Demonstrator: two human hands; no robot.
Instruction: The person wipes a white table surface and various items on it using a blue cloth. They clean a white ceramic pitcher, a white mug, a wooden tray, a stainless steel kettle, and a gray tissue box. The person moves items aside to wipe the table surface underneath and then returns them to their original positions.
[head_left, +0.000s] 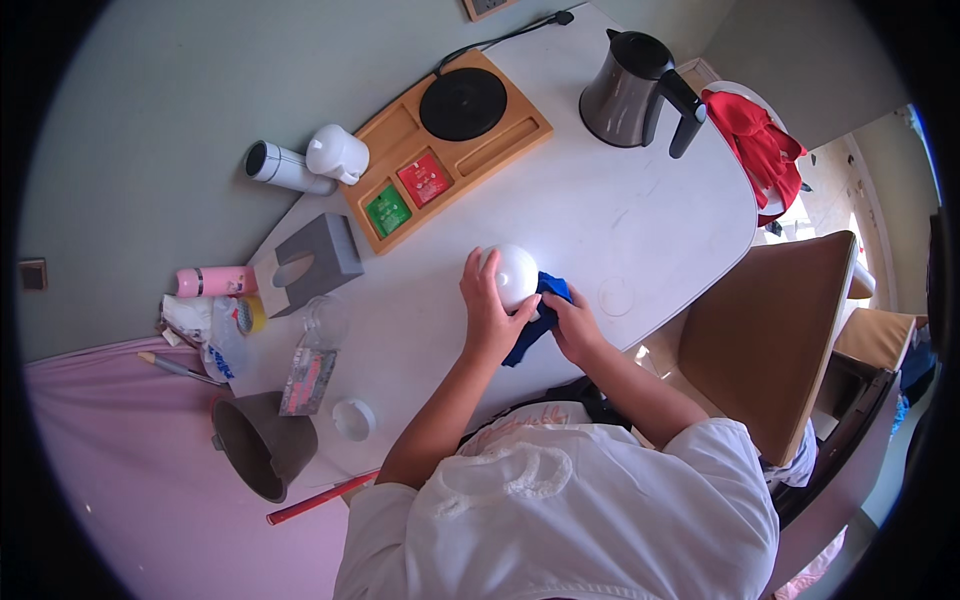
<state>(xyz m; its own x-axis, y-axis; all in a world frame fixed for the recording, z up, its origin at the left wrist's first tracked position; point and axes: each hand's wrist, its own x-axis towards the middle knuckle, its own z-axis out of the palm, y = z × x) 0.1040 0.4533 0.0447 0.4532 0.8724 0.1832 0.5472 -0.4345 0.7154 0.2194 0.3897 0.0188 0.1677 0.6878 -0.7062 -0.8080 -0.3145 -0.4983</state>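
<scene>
My left hand (489, 309) grips a white lidded cup (514, 274), its rounded lid and small knob facing up towards me. Pressed against the cup's right side is a dark blue cloth (531, 336), pinched in my right hand (576, 322). Both hands are just above the white table (600, 217), close to its near edge. A second white lidded cup (337, 153) stands at the left end of a wooden tray (474, 171). The cup's underside and the part behind the cloth are hidden.
A kettle (625, 90) stands far right, beyond the tray's black heating base (463, 103). Leftward are a white flask (286, 166), grey tissue box (319, 255), pink bottle (216, 280), clear plastic bottle (322, 321), white ashtray-like dish (353, 419) and dark bin (292, 439). A brown chair (765, 337) is right.
</scene>
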